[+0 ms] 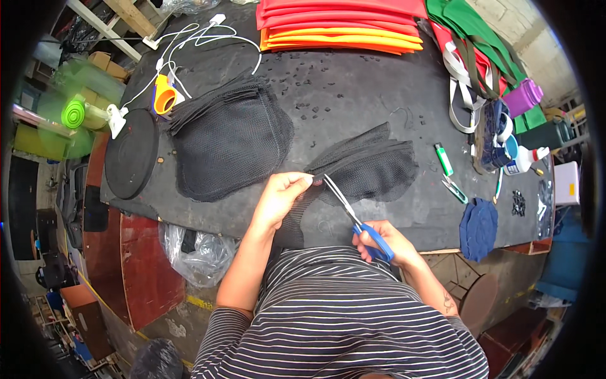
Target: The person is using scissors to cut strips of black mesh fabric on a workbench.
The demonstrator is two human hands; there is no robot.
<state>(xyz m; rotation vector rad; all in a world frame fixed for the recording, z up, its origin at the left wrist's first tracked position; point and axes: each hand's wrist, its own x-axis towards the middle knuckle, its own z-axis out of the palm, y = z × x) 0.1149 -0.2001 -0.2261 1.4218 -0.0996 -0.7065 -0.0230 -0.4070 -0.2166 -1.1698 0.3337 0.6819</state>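
My right hand point(380, 238) grips a pair of scissors point(372, 239) by their blue handles, the metal blades pointing up and left. The blade tips reach the edge of a black mesh piece point(295, 221) beside the fingers of my left hand point(282, 192). That hand pinches the mesh between thumb and fingers; the piece hangs down toward the table's front edge. Just beyond lies a fanned bunch of black mesh pieces point(372, 167). To the left is a neater stack of black mesh pieces point(233, 139) with rounded corners.
Small black scraps point(306, 82) litter the dark table. Folded red and orange fabric point(341, 28) is stacked at the back. At right lie a green lighter point(443, 159), thread snips point(454, 188) and a dark blue cloth point(478, 228). A tape dispenser point(165, 96) and small green fan point(74, 114) stand left.
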